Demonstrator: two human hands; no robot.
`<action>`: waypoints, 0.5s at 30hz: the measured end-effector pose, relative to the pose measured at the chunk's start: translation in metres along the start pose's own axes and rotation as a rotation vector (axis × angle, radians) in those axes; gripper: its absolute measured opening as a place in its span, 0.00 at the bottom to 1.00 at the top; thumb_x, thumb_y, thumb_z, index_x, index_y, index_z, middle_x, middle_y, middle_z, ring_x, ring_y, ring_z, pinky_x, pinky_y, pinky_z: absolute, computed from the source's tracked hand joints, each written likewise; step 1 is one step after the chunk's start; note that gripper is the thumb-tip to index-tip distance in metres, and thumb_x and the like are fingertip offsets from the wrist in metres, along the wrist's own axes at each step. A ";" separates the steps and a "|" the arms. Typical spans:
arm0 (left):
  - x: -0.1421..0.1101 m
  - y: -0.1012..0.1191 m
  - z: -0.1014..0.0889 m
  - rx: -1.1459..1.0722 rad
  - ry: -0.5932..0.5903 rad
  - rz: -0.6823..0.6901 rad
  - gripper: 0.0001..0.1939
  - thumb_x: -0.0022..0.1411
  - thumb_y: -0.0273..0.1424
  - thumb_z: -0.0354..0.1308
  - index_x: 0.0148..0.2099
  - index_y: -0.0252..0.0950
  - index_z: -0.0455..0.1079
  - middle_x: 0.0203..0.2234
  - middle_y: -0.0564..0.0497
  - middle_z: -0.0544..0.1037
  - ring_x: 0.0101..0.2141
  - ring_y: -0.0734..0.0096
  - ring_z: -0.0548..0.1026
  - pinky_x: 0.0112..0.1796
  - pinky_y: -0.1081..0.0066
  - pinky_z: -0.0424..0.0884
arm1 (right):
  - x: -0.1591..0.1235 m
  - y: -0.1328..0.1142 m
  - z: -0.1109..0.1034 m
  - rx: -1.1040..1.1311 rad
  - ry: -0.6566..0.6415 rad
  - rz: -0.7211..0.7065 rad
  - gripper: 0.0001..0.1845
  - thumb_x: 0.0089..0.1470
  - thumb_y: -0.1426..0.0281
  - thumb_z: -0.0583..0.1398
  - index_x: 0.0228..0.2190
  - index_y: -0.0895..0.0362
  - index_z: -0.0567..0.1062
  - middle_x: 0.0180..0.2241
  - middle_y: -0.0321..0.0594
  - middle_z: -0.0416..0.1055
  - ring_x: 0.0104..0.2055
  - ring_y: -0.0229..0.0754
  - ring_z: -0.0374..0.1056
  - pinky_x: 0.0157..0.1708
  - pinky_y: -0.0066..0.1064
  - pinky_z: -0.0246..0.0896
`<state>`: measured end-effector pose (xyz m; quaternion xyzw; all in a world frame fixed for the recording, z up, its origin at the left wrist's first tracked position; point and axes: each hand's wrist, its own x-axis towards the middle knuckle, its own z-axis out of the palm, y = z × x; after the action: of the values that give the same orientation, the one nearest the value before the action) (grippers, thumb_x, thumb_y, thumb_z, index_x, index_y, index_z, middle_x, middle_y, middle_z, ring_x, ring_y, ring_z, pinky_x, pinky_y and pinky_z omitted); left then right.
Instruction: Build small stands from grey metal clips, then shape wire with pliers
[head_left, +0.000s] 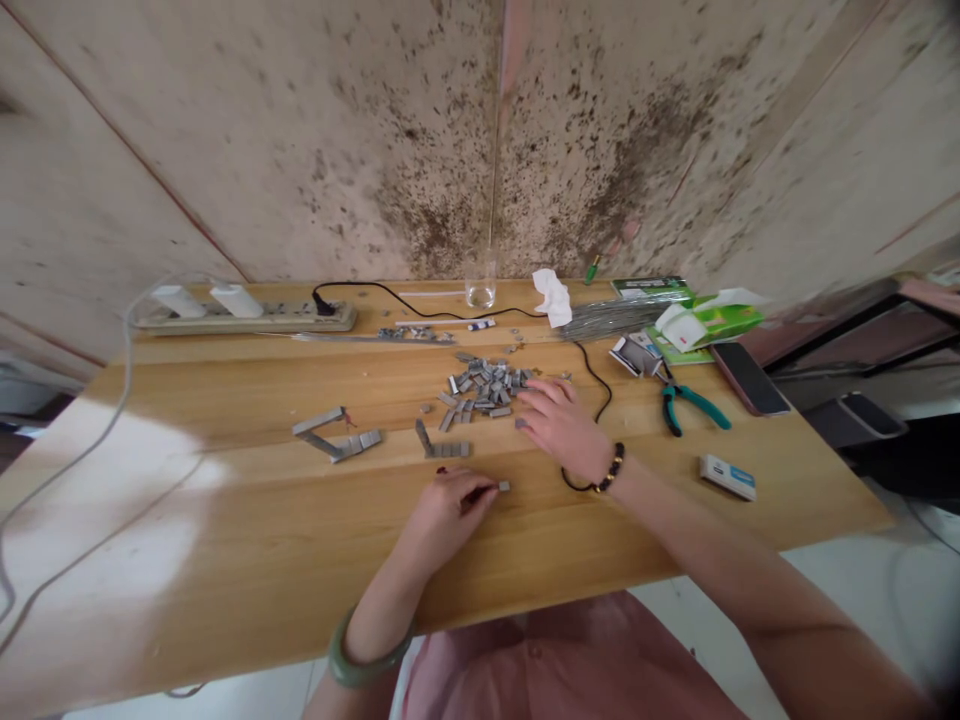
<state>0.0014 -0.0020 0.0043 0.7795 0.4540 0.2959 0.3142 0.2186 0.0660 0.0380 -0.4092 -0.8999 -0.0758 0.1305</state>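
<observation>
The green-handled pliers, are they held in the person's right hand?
No, the pliers lie on the table, while the right hand is at the pile of grey pieces.

a phone (751,379) lies near a tissue pack (721,325).

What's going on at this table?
A person is handling small grey pieces. The left hand has one piece at its fingertips, while the right hand is at the edge of a loose pile. Two bent rows of pieces, one farther left than the other, sit left of the pile. Pliers lie off to the right.
</observation>
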 end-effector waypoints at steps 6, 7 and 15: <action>0.000 0.004 -0.002 -0.008 0.002 -0.036 0.07 0.61 0.27 0.54 0.35 0.37 0.73 0.28 0.51 0.78 0.31 0.70 0.74 0.34 0.72 0.68 | 0.008 0.003 -0.005 0.112 0.053 0.108 0.09 0.57 0.73 0.59 0.40 0.59 0.76 0.48 0.49 0.71 0.56 0.53 0.57 0.55 0.50 0.53; 0.000 0.004 -0.003 0.000 0.005 -0.038 0.07 0.61 0.28 0.54 0.34 0.36 0.73 0.27 0.51 0.77 0.30 0.70 0.74 0.34 0.71 0.68 | 0.004 -0.002 -0.007 0.163 0.064 0.084 0.10 0.57 0.73 0.59 0.41 0.60 0.76 0.47 0.49 0.71 0.55 0.53 0.58 0.55 0.49 0.55; 0.001 0.004 -0.006 -0.138 0.025 -0.047 0.09 0.64 0.30 0.52 0.42 0.37 0.74 0.33 0.48 0.78 0.35 0.68 0.75 0.37 0.70 0.69 | -0.024 -0.041 0.000 0.608 0.047 -0.061 0.12 0.60 0.71 0.57 0.45 0.58 0.73 0.42 0.44 0.74 0.46 0.45 0.66 0.49 0.41 0.64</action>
<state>-0.0004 -0.0013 0.0118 0.7412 0.4548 0.3287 0.3684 0.2032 0.0220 0.0295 -0.3223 -0.8899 0.1839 0.2653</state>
